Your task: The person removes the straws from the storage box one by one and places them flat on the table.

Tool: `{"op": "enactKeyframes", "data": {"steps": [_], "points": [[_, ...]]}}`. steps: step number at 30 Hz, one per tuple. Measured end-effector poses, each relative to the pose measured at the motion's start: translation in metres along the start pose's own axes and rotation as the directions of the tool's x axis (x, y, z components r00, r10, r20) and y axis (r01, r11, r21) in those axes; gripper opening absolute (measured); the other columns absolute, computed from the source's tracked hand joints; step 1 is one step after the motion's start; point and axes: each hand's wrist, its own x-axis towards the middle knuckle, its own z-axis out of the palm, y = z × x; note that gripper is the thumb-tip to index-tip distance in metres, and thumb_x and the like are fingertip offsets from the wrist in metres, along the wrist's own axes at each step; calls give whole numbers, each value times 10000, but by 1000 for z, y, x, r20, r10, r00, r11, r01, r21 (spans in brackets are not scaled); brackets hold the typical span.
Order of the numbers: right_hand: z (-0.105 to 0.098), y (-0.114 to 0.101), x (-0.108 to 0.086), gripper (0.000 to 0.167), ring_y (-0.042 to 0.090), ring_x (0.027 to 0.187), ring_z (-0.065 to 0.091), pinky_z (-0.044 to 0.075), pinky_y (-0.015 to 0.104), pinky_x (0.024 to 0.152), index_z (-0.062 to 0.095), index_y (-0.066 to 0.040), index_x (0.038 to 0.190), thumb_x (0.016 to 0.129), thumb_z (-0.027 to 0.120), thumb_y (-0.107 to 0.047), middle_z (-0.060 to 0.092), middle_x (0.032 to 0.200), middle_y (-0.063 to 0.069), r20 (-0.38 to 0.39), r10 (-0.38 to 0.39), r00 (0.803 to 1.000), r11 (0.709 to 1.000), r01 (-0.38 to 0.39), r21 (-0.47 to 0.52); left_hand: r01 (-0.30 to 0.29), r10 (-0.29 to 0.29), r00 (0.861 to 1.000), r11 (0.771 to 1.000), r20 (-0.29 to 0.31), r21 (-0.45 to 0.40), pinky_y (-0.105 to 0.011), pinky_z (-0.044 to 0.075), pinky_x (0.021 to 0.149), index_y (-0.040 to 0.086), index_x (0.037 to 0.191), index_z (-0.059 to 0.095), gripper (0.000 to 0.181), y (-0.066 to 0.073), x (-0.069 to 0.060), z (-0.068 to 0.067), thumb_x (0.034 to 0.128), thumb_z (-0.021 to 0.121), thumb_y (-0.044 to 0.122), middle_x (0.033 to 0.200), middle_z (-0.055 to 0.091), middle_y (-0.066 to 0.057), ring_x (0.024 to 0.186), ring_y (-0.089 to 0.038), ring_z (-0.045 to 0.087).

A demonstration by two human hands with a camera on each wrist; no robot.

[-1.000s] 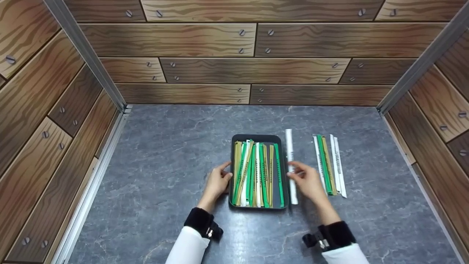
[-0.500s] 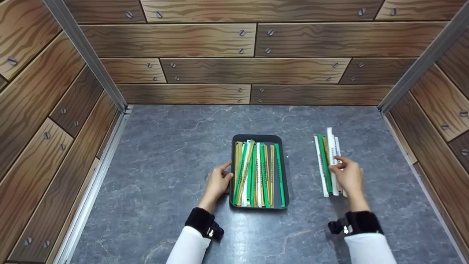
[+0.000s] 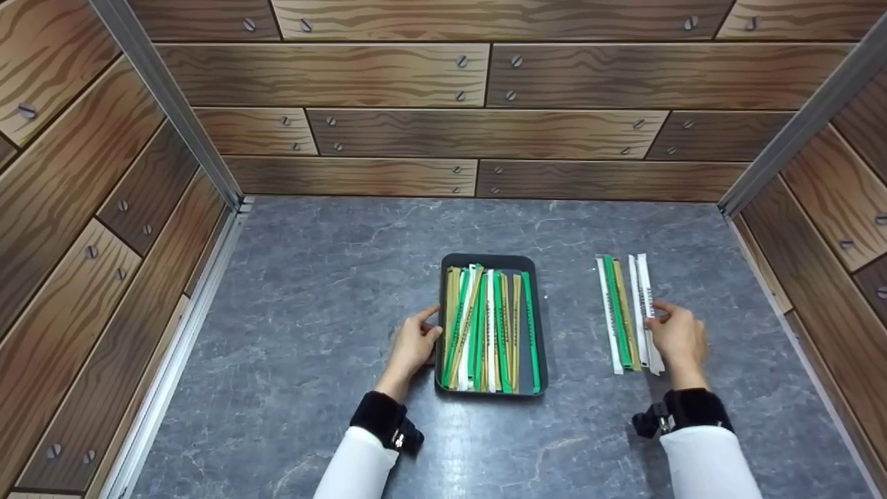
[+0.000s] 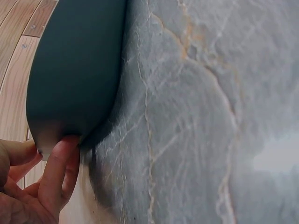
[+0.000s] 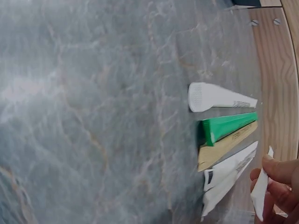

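Fingers (image 4: 55, 175) unclenched, the left hand (image 3: 414, 344) is touching a black rectangular tray (image 3: 509, 262); right of it, the right hand (image 3: 680, 338) is pinching a slim white stick (image 5: 259, 193).

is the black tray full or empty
Partly filled: the tray holds green, white and tan packets, but its bottom shows bare toward the right.

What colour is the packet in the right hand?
White packet; the right wrist view shows it best.

White packet (image 5: 260, 193) in right hand (image 3: 680, 339)
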Motion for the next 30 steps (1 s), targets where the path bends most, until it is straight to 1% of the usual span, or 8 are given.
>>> {"op": "enactKeyframes", "data": {"steps": [4, 10, 17, 21, 24, 26, 28, 30], "points": [[2, 4, 1, 449, 375, 902, 640, 473, 412, 604, 555, -35, 1374, 954, 601, -188, 674, 1115, 193, -13, 32, 999, 999, -32, -5, -12, 12, 1000, 1000, 4, -23, -333, 526, 682, 84, 1382, 572, 441, 0, 0, 0, 946, 627, 49, 858, 670, -66, 771, -173, 632], [5, 11, 3, 449, 424, 1006, 606, 477, 486, 663, 539, -56, 1392, 965, 574, -192, 648, 1188, 192, -11, 87, 996, 996, -87, 0, -9, 9, 1000, 999, -6, -37, -343, 532, 710, 75, 1373, 579, 435, 0, -1, 0, 942, 626, 37, 853, 672, -75, 781, -178, 636], [8, 16, 5, 413, 433, 1047, 591, 479, 513, 715, 579, -46, 1348, 964, 561, -195, 637, 1210, 200, 14, 70, 997, 997, -70, -28, 8, -8, 1000, 1000, -5, -30, -349, 534, 720, 93, 1372, 584, 433, 0, -1, 0, 943, 629, 48, 868, 677, -74, 788, -181, 635], [7, 14, 3, 424, 453, 1055, 580, 478, 520, 708, 580, -47, 1351, 967, 547, -223, 632, 1225, 204, 19, 67, 998, 997, -66, -45, 12, -12, 1000, 1000, -9, -20, -340, 536, 712, 102, 1374, 585, 439, -1, -1, 0, 940, 634, 52, 871, 680, -67, 783, -176, 634], [8, 5, -2, 442, 463, 1042, 581, 481, 526, 707, 560, -34, 1369, 977, 543, -238, 619, 1234, 225, -1, 33, 999, 998, -33, -46, 9, -9, 1000, 1000, -3, -21, -331, 537, 696, 95, 1380, 577, 443, 0, 0, 0, 942, 632, 49, 861, 672, -63, 772, -173, 632], [10, -7, -7, 442, 462, 1036, 586, 484, 537, 720, 563, -22, 1362, 975, 550, -236, 616, 1223, 243, -36, -10, 999, 1000, 9, -23, 6, -7, 1000, 1000, -2, -23, -325, 534, 684, 89, 1379, 576, 441, 0, 0, 0, 944, 630, 47, 844, 663, -58, 757, -169, 626], [14, -23, -14, 424, 454, 1017, 602, 491, 540, 727, 579, -12, 1342, 971, 557, -218, 630, 1194, 247, -79, -77, 994, 997, 77, 0, -4, 4, 1000, 1000, -2, -26, -320, 527, 666, 77, 1377, 575, 437, 1, 1, 1, 944, 627, 40, 824, 650, -55, 737, -164, 614], [20, -42, -23, 391, 454, 993, 611, 490, 555, 746, 603, 7, 1300, 951, 587, -168, 649, 1135, 255, -122, -161, 980, 986, 165, 27, 0, 0, 1000, 1000, -1, -29, -311, 518, 652, 82, 1380, 574, 437, 1, 1, 0, 947, 624, 42, 810, 637, -46, 723, -156, 603]]}}
